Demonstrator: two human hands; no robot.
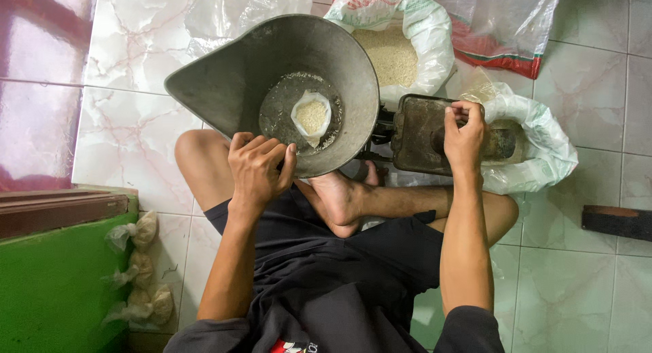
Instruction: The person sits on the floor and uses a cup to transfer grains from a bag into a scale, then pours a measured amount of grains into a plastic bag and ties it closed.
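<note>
Resting on the near rim of the scoop pan (244,74): left hand (258,171), fingers curled over the edge. Inside the pan: small clear bag (311,115) of pale grain, mouth open. Right of the pan: flat scale plate (418,132); right hand (464,132) pinching something small above it, item unclear. Behind the pan: open sack (394,47) of grain. Floor (136,122): marbled tiles.

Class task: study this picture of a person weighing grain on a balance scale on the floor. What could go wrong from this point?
1. The small open plastic bag of grain sits loose in the grey metal scale pan; it might tip and spill.
2. The left hand on the pan's rim could skew the reading.
3. The right hand at the flat weight platform might jolt the balance.
</note>
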